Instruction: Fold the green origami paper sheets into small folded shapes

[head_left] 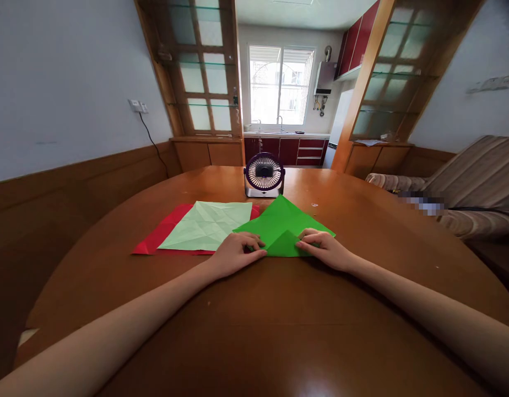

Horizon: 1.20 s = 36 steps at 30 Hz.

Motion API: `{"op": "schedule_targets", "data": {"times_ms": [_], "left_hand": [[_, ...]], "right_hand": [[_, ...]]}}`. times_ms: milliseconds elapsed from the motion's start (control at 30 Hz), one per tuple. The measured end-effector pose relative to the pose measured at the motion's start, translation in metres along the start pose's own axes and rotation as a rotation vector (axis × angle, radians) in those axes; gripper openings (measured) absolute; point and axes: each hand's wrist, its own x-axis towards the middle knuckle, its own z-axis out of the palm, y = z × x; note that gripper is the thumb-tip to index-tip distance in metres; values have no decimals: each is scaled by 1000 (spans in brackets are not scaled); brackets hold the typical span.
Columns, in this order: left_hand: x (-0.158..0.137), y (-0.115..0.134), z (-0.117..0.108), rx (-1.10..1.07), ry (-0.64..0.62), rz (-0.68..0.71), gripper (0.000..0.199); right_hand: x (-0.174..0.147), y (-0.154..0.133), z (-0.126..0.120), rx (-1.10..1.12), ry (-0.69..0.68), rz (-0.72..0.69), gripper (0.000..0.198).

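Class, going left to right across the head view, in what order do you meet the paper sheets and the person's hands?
Red sheet, pale green sheet, left hand, bright green sheet, right hand.

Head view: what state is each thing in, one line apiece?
Green sheet: near corner folded up
Pale green sheet: unfolded, creased
Red sheet: partly covered by pale green sheet
Fan: upright; running or not, unclear
Drawers: shut
Left hand: touching green sheet
Right hand: touching green sheet
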Motion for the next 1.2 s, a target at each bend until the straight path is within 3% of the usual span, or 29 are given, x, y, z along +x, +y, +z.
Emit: {"op": "schedule_targets", "data": {"times_ms": [233, 300, 400, 633, 1200], "left_hand": [[3, 6, 8, -17, 51, -147, 22], [4, 9, 11, 32, 73, -182, 24], [5, 11, 15, 111, 97, -212, 24], [8, 12, 20, 192, 132, -219, 28], [8, 14, 23, 273, 127, -228, 19]], "right_hand": [[2, 0, 11, -7, 149, 176, 30], [2, -1, 14, -13, 162, 185, 36], [3, -5, 16, -89, 131, 160, 45], [4, -5, 23, -443, -28, 157, 40], [5, -4, 18, -457, -85, 139, 39]]}}
